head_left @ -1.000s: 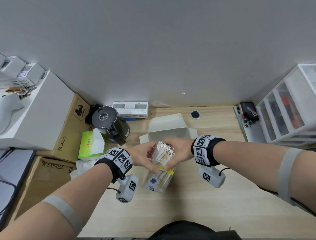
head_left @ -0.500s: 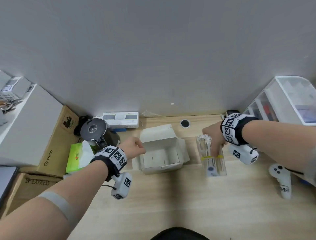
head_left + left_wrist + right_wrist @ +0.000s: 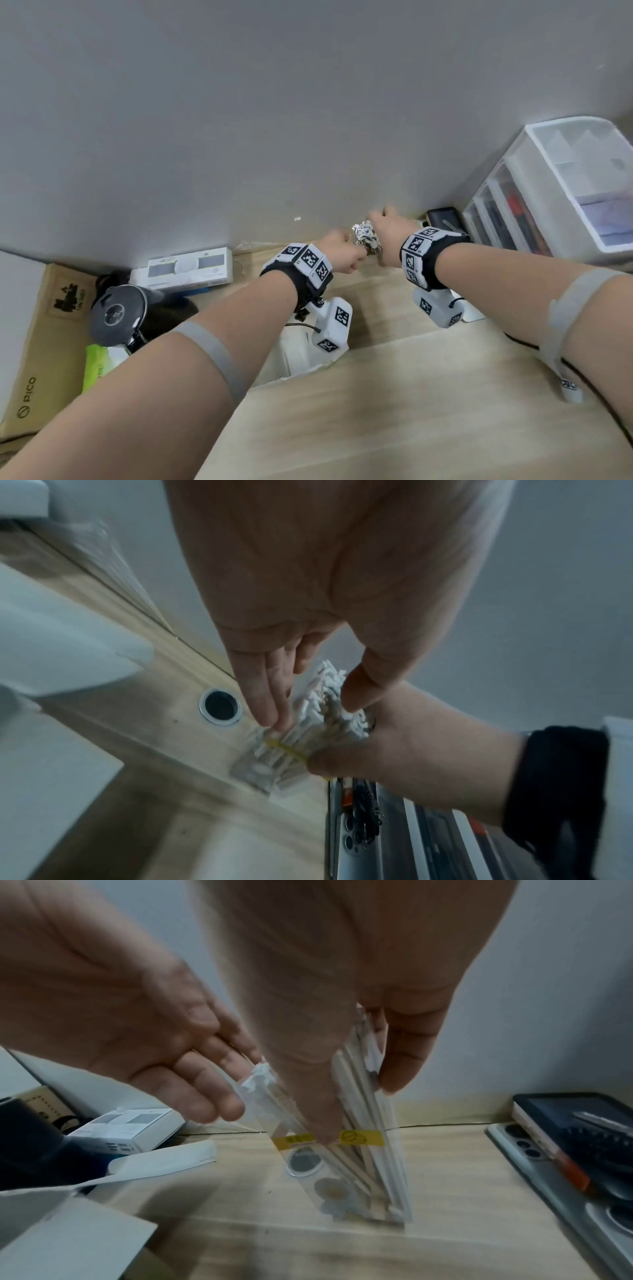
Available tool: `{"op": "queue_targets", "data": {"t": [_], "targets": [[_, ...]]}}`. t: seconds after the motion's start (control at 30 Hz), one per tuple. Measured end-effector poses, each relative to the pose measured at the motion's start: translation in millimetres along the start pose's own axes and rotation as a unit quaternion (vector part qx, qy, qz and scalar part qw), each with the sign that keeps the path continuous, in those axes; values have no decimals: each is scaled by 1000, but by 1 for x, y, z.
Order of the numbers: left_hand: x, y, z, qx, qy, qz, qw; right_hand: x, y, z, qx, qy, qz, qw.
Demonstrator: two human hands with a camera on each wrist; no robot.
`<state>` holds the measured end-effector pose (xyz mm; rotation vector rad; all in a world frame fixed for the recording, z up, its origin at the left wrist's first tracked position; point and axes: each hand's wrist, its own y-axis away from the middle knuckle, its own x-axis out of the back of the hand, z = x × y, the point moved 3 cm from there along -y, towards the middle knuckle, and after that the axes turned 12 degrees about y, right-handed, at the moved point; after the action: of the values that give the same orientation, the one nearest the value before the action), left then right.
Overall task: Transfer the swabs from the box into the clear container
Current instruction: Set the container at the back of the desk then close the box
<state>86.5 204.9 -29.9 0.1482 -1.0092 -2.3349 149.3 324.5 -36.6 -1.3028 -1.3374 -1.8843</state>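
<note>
Clear, tall rectangular plastic container (image 3: 363,1183) stands upright on the pale wood-grain surface (image 3: 428,394) near the back wall, packed with white-tipped wooden-stick swabs (image 3: 325,704) whose tips stick out above the rim. A yellow label band wraps the container mid-height.

Right hand (image 3: 388,236) grips the container at the side, thumb and fingers curled round it. Left hand (image 3: 337,251) is just beside the swab tips with fingers straight and relaxed, fingertips (image 3: 274,712) touching the bundle, holding nothing.

Open white cardboard box (image 3: 301,353) sits nearer, mostly hidden under the left forearm; its contents cannot be seen.

Risks, judged: container is narrow and top-heavy, so a sideways push on the tips could tip it if the right hand slackens. Protruding swabs could splay or spill over the rim. A phone (image 3: 548,1161) lies near.
</note>
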Motion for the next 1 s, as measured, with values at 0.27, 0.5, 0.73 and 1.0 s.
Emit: {"op": "queue_targets", "data": {"t": [0.27, 0.5, 0.73, 1.0], "targets": [[-6, -25, 7, -37, 32, 40, 998, -22, -35, 17, -16, -157, 73, 985], [3, -32, 5, -15, 51, 66, 996, -30, -42, 16, -51, -232, 124, 963], [32, -6, -10, -10, 91, 103, 990, -26, -16, 17, -110, -107, 156, 976], [118, 52, -74, -41, 37, 208, 977, -35, 27, -34, -25, -182, 92, 979]]}}
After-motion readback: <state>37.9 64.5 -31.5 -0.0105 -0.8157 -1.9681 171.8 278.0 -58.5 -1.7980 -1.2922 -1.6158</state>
